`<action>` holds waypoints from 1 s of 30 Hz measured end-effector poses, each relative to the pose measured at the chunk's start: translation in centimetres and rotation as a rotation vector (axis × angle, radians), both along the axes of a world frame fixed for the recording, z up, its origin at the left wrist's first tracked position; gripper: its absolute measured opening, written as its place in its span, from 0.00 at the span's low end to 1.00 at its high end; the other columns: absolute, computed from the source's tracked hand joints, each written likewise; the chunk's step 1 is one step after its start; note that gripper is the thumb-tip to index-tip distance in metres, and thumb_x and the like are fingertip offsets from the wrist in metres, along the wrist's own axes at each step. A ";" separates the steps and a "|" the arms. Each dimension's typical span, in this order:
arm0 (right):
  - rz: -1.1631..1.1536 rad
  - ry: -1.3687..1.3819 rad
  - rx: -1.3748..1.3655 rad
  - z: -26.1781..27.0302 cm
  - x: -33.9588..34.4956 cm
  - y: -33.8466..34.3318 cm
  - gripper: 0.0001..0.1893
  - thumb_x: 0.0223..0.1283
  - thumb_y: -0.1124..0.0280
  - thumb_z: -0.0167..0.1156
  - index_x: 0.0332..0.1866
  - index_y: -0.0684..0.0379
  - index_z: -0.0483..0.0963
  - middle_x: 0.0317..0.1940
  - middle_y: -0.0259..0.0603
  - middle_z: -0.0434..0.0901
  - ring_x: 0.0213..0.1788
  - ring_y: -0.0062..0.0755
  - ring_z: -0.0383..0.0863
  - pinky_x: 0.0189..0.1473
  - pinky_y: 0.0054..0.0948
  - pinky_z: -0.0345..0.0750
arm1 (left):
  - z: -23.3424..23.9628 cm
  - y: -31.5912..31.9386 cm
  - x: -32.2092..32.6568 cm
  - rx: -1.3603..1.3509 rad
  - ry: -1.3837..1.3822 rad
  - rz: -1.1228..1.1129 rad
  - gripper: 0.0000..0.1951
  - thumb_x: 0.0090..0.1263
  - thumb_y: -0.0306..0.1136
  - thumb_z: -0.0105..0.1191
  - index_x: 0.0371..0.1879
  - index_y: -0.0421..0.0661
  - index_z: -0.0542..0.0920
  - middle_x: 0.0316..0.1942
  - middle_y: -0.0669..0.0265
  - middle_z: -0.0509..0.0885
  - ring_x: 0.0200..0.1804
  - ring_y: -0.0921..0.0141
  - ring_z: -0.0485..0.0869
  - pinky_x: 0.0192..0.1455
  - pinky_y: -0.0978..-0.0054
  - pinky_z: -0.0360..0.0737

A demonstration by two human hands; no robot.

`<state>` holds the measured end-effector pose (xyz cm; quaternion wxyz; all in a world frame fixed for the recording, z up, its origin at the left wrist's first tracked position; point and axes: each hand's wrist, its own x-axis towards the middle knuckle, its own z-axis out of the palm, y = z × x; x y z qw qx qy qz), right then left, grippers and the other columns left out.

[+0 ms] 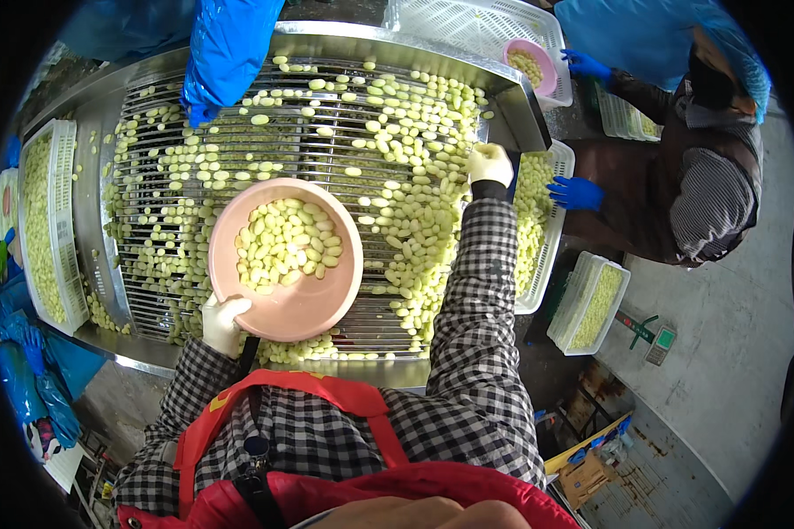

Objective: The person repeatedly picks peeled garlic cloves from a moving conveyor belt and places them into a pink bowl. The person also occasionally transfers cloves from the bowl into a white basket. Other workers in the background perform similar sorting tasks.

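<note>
My left hand, in a whitish glove, grips the lower left rim of a pink plastic bowl. A heap of pale green grapes lies in the bowl, which is over the metal bar rack of a sorting machine. My right hand, gloved too, is at the right end of the rack with its fingers curled; whether it holds anything cannot be seen. Many loose grapes cover the bars, most thickly just left of my right forearm.
White crates of grapes stand left and right of the machine. A co-worker in blue gloves sits at the right, near a small pink bowl. Another person's blue sleeve reaches over the rack. A metal rim edges the machine.
</note>
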<state>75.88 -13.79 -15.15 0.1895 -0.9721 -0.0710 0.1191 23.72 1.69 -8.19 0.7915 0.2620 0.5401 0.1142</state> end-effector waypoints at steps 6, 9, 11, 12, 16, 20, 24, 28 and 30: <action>0.282 -0.258 0.052 -0.9 5.0 2.0 0.10 0.57 0.59 0.68 0.40 0.51 0.87 0.38 0.49 0.86 0.45 0.48 0.86 0.51 0.40 0.81 | 1.2 -0.1 0.5 -0.014 0.051 0.002 0.23 0.60 0.19 0.53 0.57 0.31 0.76 0.46 0.56 0.85 0.46 0.65 0.86 0.50 0.70 0.83; 0.296 -0.172 -0.276 -1.9 6.0 3.0 0.12 0.57 0.58 0.68 0.42 0.51 0.87 0.43 0.49 0.85 0.48 0.47 0.85 0.55 0.42 0.80 | 1.5 0.2 0.9 0.006 0.054 -0.001 0.24 0.60 0.20 0.54 0.58 0.32 0.75 0.48 0.56 0.85 0.47 0.64 0.86 0.52 0.70 0.83; 0.297 -0.123 -0.277 -1.7 6.2 3.7 0.13 0.55 0.60 0.68 0.43 0.52 0.86 0.47 0.51 0.85 0.51 0.48 0.84 0.56 0.42 0.80 | 1.7 0.1 0.9 0.004 0.065 -0.012 0.25 0.60 0.21 0.54 0.59 0.32 0.75 0.49 0.56 0.85 0.48 0.64 0.85 0.53 0.70 0.83; 0.293 -0.116 -0.310 -1.1 6.1 3.9 0.13 0.55 0.61 0.67 0.44 0.52 0.86 0.47 0.51 0.85 0.52 0.48 0.84 0.57 0.42 0.80 | 1.7 0.1 0.9 0.033 0.012 -0.012 0.25 0.60 0.21 0.54 0.59 0.32 0.75 0.50 0.55 0.85 0.48 0.64 0.86 0.53 0.70 0.83; 0.081 0.226 0.114 4.3 1.4 4.5 0.09 0.57 0.71 0.65 0.43 0.57 0.85 0.39 0.45 0.88 0.40 0.39 0.89 0.46 0.32 0.84 | 0.8 0.0 0.6 0.058 -0.037 0.038 0.23 0.60 0.20 0.54 0.58 0.32 0.75 0.50 0.55 0.85 0.48 0.64 0.86 0.52 0.70 0.83; 0.406 0.814 0.508 9.6 -9.0 4.5 0.16 0.63 0.71 0.66 0.54 0.64 0.79 0.41 0.43 0.87 0.40 0.31 0.88 0.44 0.26 0.85 | -0.9 0.0 0.2 0.022 -0.024 0.049 0.23 0.60 0.18 0.56 0.57 0.31 0.75 0.49 0.53 0.84 0.47 0.64 0.86 0.50 0.71 0.84; 0.511 0.620 0.479 8.5 -10.3 7.2 0.22 0.66 0.64 0.66 0.60 0.65 0.77 0.50 0.48 0.86 0.47 0.35 0.88 0.50 0.32 0.85 | -1.4 -0.2 0.3 0.026 -0.050 -0.008 0.25 0.61 0.21 0.53 0.61 0.30 0.73 0.53 0.52 0.83 0.53 0.62 0.84 0.58 0.70 0.81; 0.206 -0.204 0.081 3.2 -2.2 10.8 0.17 0.61 0.59 0.66 0.51 0.57 0.84 0.41 0.47 0.88 0.44 0.46 0.88 0.50 0.36 0.82 | 0.0 -0.1 1.0 0.034 0.024 0.007 0.21 0.60 0.22 0.54 0.55 0.32 0.76 0.46 0.55 0.84 0.48 0.62 0.85 0.53 0.69 0.82; 0.271 -0.206 -0.264 0.3 0.4 12.2 0.18 0.62 0.54 0.66 0.49 0.55 0.85 0.45 0.46 0.88 0.46 0.44 0.88 0.50 0.39 0.83 | 0.7 0.1 1.5 0.039 0.059 -0.026 0.20 0.60 0.22 0.54 0.53 0.32 0.76 0.45 0.56 0.84 0.47 0.62 0.85 0.52 0.68 0.83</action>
